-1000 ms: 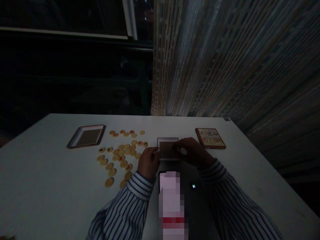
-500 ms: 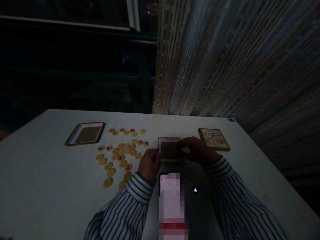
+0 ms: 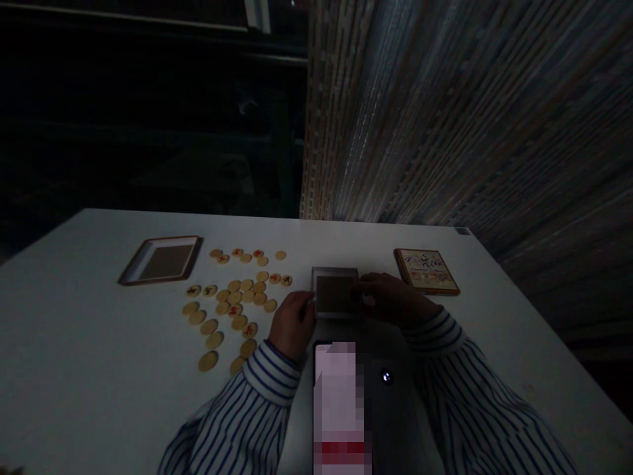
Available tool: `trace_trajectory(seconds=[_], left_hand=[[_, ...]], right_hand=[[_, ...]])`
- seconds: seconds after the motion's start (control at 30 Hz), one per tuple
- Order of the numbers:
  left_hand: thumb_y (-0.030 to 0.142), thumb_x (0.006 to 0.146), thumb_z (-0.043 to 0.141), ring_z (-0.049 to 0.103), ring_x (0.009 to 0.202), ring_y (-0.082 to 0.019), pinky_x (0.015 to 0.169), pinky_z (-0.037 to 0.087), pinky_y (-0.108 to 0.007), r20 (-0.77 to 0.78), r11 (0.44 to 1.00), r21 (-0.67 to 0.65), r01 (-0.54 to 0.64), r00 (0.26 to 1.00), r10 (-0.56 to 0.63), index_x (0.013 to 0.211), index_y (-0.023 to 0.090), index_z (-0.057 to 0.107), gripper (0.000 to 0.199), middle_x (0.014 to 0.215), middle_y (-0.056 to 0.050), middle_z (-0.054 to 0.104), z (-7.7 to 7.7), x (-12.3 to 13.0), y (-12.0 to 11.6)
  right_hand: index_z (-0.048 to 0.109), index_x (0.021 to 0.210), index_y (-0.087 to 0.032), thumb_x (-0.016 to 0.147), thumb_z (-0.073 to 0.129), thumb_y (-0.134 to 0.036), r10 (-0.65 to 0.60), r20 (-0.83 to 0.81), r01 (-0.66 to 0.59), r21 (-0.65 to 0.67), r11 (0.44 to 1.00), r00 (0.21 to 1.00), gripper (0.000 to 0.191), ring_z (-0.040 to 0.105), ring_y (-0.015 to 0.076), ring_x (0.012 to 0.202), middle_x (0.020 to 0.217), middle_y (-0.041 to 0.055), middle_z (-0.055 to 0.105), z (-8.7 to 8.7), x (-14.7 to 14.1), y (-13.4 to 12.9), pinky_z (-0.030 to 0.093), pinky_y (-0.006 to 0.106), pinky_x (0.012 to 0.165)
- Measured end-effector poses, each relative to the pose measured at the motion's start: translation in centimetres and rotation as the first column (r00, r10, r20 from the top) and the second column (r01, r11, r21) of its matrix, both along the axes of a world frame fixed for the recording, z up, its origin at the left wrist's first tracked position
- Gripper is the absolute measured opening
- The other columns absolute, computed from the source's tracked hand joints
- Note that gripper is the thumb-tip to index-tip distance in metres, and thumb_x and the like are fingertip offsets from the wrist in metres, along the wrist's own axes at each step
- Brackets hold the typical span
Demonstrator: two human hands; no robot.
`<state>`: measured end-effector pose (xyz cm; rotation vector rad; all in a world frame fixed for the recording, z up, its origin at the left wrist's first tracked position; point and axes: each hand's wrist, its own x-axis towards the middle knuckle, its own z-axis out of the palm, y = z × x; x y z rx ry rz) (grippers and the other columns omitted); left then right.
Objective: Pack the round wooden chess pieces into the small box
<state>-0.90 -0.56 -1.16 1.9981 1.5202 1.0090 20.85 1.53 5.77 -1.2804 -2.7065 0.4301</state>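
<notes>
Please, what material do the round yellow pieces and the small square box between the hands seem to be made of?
The round pieces look like pale wood or plastic: flat, matte yellow discs, some with red or dark marks; the dim light leaves it open. The small square box, touched by the left hand and the right hand, looks like cardboard or thin wood: pale thin walls, dull brown bottom, no shine.

Small box [image 3: 335, 293] gripped between left hand [image 3: 293, 323] and right hand [image 3: 390, 298], scattered discs [image 3: 237, 297] lay left of grip, tray [image 3: 161, 259] farther left, lid [image 3: 426, 270] right.
</notes>
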Motion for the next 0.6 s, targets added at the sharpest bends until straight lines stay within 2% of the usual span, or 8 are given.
trace_trajectory(seconds=[0.33, 0.6], left_hand=[[0.019, 0.077, 0.046, 0.059, 0.089, -0.019, 0.082, 0.047, -0.035, -0.005, 1.0, -0.005, -0.004, 1.0, 0.004, 0.095, 0.015, 0.063, 0.025, 0.094, -0.01, 0.064, -0.07, -0.02, 0.0], [0.018, 0.077, 0.046, 0.059, 0.088, -0.019, 0.081, 0.047, -0.035, 0.0, 1.0, 0.004, -0.004, 1.0, 0.004, 0.094, 0.016, 0.063, 0.024, 0.093, -0.009, 0.064, -0.14, 0.0, 0.05]], right_hand=[[0.064, 0.08, -0.019, 0.075, 0.057, -0.022, 0.006, -0.002, -0.006, -0.025, 1.0, 1.0, 0.009, 0.054, 0.0129, 0.071, 0.082, 0.0037, 0.06, -0.66, 0.06, 0.04, 0.039, 0.025, 0.063], [0.065, 0.08, -0.019, 0.075, 0.056, -0.021, -0.014, 0.047, 0.016, -0.051, 0.999, 0.999, 0.011, 0.057, 0.0142, 0.072, 0.085, 0.0051, 0.062, -0.52, -0.23, 0.05, 0.04, 0.025, 0.063]])
